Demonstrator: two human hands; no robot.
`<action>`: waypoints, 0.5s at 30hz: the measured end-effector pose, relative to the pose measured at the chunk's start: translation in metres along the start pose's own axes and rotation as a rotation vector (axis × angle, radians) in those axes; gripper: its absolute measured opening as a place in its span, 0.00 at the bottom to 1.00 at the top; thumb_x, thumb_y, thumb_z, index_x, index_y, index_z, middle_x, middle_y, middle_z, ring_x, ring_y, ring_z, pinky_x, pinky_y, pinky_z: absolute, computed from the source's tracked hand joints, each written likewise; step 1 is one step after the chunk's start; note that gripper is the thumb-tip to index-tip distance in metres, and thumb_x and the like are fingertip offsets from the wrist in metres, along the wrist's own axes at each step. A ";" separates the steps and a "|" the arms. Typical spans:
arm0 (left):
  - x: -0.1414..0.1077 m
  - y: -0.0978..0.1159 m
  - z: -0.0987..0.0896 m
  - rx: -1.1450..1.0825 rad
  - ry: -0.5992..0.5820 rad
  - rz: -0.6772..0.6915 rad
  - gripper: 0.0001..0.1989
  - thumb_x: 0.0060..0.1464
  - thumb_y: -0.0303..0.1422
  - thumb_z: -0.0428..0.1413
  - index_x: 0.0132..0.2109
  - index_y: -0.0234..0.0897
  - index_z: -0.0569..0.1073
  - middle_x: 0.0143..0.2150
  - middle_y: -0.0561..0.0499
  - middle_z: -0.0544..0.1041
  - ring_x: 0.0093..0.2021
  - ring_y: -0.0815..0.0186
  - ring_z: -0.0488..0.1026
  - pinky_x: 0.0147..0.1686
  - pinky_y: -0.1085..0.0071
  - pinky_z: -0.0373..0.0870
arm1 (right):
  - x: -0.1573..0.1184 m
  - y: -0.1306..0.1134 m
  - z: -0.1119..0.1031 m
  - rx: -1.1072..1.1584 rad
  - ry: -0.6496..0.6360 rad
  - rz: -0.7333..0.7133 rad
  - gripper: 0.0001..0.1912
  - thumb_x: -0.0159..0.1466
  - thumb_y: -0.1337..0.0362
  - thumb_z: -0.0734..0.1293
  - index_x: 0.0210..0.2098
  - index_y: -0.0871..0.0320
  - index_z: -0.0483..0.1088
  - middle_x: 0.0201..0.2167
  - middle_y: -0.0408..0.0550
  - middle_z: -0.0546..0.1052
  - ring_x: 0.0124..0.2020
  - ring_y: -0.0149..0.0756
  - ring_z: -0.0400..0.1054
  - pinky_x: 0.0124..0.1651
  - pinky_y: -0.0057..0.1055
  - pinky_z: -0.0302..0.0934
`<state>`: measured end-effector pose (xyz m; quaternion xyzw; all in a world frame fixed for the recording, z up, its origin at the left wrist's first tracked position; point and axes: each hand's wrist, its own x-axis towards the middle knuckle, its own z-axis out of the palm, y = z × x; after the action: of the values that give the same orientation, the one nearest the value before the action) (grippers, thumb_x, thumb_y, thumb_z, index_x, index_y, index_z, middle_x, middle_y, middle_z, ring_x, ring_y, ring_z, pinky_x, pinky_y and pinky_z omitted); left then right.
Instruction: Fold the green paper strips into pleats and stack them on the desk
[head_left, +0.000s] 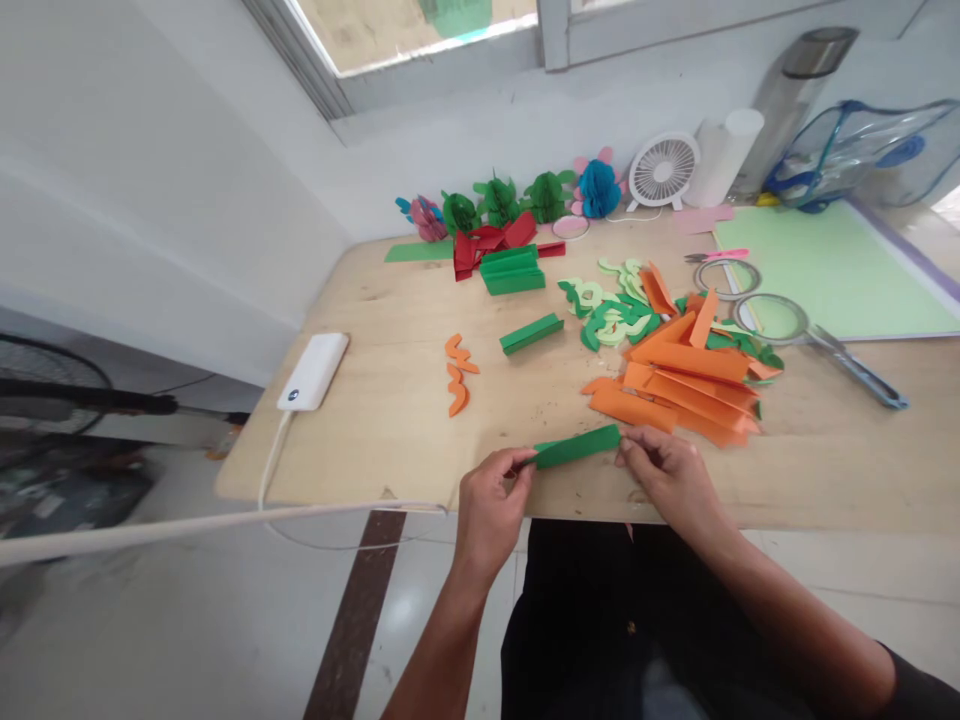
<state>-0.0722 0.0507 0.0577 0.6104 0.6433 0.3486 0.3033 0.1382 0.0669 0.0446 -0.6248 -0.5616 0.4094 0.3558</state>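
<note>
A folded strip of green paper [577, 447] is stretched between my two hands above the table's front edge. My left hand [495, 495] pinches its left end, and my right hand [667, 472] pinches the right end. Beyond it lies another folded green strip [532, 334], with a stack of folded green paper [513, 270] farther back. To the right, close to my right hand, orange folded strips [690, 385] are heaped. Wavy orange cut-outs [458, 375] rest to the left, and green curled cut-outs [619, 318] lie behind the orange heap.
Red folded paper [495, 243] and honeycomb paper turtles [499, 200] line the back, beside a small white fan [664, 170]. Scissors [855, 365], tape rolls [772, 316] and light green sheets [840, 270] are on the right. A white power bank [315, 371] with a cable sits left.
</note>
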 end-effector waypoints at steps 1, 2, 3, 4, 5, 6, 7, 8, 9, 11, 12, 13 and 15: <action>0.000 0.000 -0.001 -0.002 0.009 -0.001 0.09 0.55 0.29 0.53 0.38 0.38 0.79 0.34 0.51 0.81 0.34 0.66 0.77 0.38 0.70 0.75 | 0.000 -0.001 0.000 -0.004 0.008 0.002 0.16 0.62 0.56 0.60 0.25 0.57 0.71 0.19 0.42 0.72 0.15 0.26 0.57 0.17 0.24 0.53; 0.001 -0.001 -0.002 -0.002 0.017 0.001 0.09 0.55 0.29 0.53 0.38 0.38 0.79 0.34 0.51 0.81 0.35 0.65 0.77 0.39 0.69 0.75 | 0.000 -0.001 -0.001 -0.007 0.017 0.002 0.16 0.62 0.56 0.60 0.24 0.56 0.70 0.18 0.41 0.72 0.15 0.26 0.57 0.17 0.24 0.53; 0.001 -0.001 -0.003 0.000 0.024 0.004 0.09 0.55 0.29 0.53 0.38 0.39 0.78 0.34 0.51 0.81 0.35 0.65 0.77 0.39 0.69 0.75 | 0.000 -0.001 -0.002 -0.008 0.028 0.001 0.16 0.62 0.56 0.60 0.23 0.56 0.70 0.18 0.42 0.72 0.15 0.26 0.57 0.18 0.24 0.54; 0.002 -0.002 -0.004 0.002 0.029 0.008 0.09 0.54 0.29 0.53 0.37 0.39 0.78 0.33 0.51 0.81 0.35 0.65 0.77 0.39 0.69 0.75 | -0.001 -0.001 -0.003 -0.007 0.040 -0.001 0.16 0.62 0.55 0.60 0.23 0.56 0.70 0.19 0.42 0.73 0.16 0.27 0.58 0.18 0.25 0.54; 0.002 -0.003 -0.006 0.005 0.032 0.010 0.09 0.54 0.29 0.53 0.37 0.39 0.78 0.33 0.51 0.80 0.34 0.65 0.77 0.39 0.69 0.75 | -0.001 -0.001 -0.004 -0.003 0.057 -0.002 0.16 0.62 0.55 0.61 0.24 0.56 0.71 0.19 0.43 0.73 0.17 0.28 0.60 0.19 0.25 0.55; 0.002 -0.004 -0.007 0.008 0.034 0.009 0.09 0.54 0.29 0.53 0.37 0.39 0.78 0.33 0.51 0.80 0.34 0.65 0.77 0.39 0.69 0.75 | -0.002 -0.001 -0.005 0.007 0.077 -0.004 0.16 0.62 0.54 0.61 0.25 0.56 0.72 0.20 0.43 0.74 0.18 0.28 0.60 0.20 0.25 0.56; 0.002 -0.005 -0.009 0.013 0.036 0.004 0.08 0.53 0.29 0.53 0.36 0.39 0.78 0.32 0.52 0.80 0.33 0.66 0.77 0.38 0.70 0.75 | -0.003 -0.001 -0.005 0.023 0.101 -0.007 0.16 0.62 0.53 0.62 0.27 0.56 0.73 0.20 0.44 0.74 0.18 0.29 0.61 0.20 0.25 0.57; 0.002 -0.006 -0.010 0.017 0.039 -0.003 0.08 0.53 0.30 0.53 0.35 0.39 0.78 0.32 0.52 0.80 0.32 0.66 0.76 0.37 0.70 0.74 | -0.003 -0.001 -0.005 0.044 0.124 -0.011 0.16 0.62 0.53 0.62 0.29 0.57 0.74 0.21 0.45 0.75 0.19 0.29 0.62 0.21 0.26 0.59; 0.001 -0.007 -0.012 0.020 0.041 -0.012 0.08 0.54 0.30 0.53 0.35 0.39 0.78 0.31 0.52 0.79 0.32 0.66 0.76 0.36 0.71 0.74 | -0.002 -0.002 -0.004 0.068 0.145 -0.018 0.16 0.62 0.53 0.62 0.31 0.57 0.74 0.23 0.46 0.77 0.20 0.29 0.63 0.23 0.26 0.60; 0.000 -0.009 -0.014 0.025 0.047 -0.027 0.08 0.54 0.31 0.53 0.33 0.39 0.77 0.28 0.53 0.78 0.30 0.67 0.75 0.35 0.72 0.73 | 0.002 -0.006 0.000 0.122 0.177 -0.039 0.16 0.62 0.53 0.62 0.35 0.58 0.75 0.27 0.48 0.79 0.22 0.30 0.65 0.25 0.27 0.62; -0.001 -0.010 -0.015 0.026 0.049 -0.030 0.08 0.54 0.32 0.53 0.33 0.39 0.77 0.27 0.53 0.78 0.30 0.67 0.75 0.34 0.72 0.73 | 0.006 -0.008 0.002 0.146 0.182 -0.051 0.16 0.62 0.53 0.63 0.37 0.58 0.75 0.29 0.49 0.80 0.22 0.30 0.66 0.26 0.27 0.63; -0.002 -0.010 -0.016 0.025 0.052 -0.031 0.08 0.54 0.32 0.53 0.33 0.39 0.77 0.27 0.53 0.77 0.30 0.67 0.75 0.34 0.72 0.73 | 0.011 -0.011 0.005 0.164 0.172 -0.062 0.16 0.62 0.53 0.63 0.39 0.58 0.75 0.31 0.50 0.80 0.23 0.30 0.67 0.27 0.27 0.64; -0.004 -0.012 -0.018 0.020 0.056 -0.034 0.08 0.54 0.32 0.53 0.34 0.39 0.77 0.27 0.53 0.78 0.30 0.67 0.74 0.34 0.73 0.73 | 0.021 -0.016 0.011 0.176 0.114 -0.076 0.17 0.62 0.54 0.63 0.43 0.58 0.74 0.31 0.49 0.80 0.23 0.30 0.67 0.27 0.28 0.64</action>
<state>-0.0929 0.0449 0.0581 0.5925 0.6653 0.3539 0.2847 0.1226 0.0894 0.0523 -0.5916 -0.5256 0.4073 0.4560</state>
